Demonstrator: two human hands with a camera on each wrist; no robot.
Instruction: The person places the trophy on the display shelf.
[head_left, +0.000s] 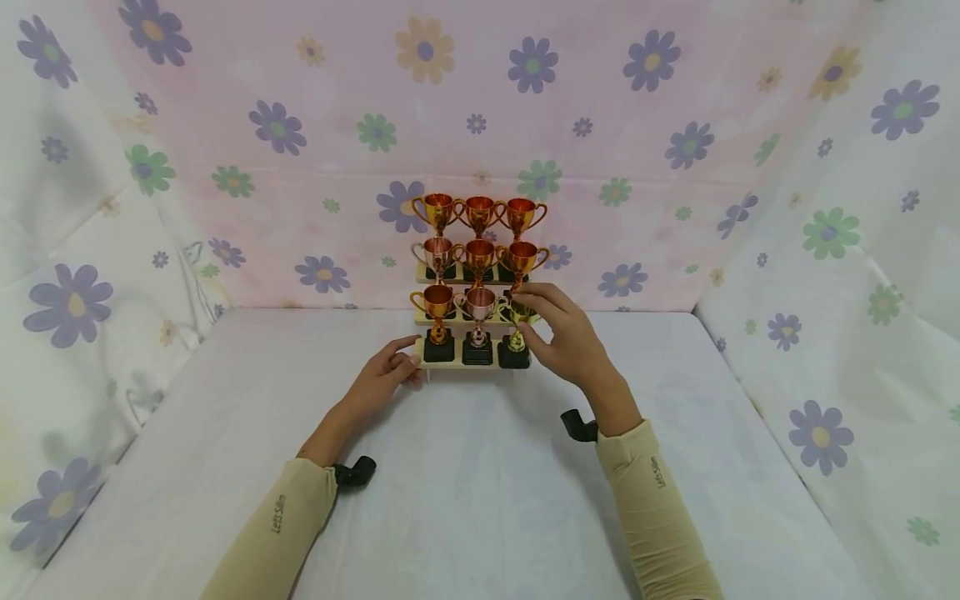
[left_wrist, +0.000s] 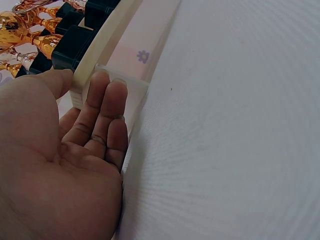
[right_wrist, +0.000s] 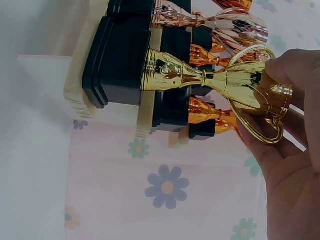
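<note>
A tiered stand (head_left: 450, 367) with pale wooden shelves holds three rows of small trophies on black bases. My left hand (head_left: 381, 375) grips the left end of the lowest shelf (left_wrist: 111, 37); its thumb touches the board, and the fingers curl by the white support under it. At the right end of the same shelf, my right hand (head_left: 566, 337) pinches the cup of a shiny yellow-gold trophy (right_wrist: 172, 72) by its rim. That trophy's base (right_wrist: 120, 62) sits on the board. Beside it stand a rose-gold trophy (head_left: 480, 304) and an orange-gold one (head_left: 437, 302).
Behind, the middle row has a rose-gold trophy (head_left: 438, 252) at left and orange-gold ones. The top row (head_left: 480, 212) is all orange-gold. A white cloth covers the table (head_left: 465, 492); flowered curtains (head_left: 480, 100) rise at the back and both sides.
</note>
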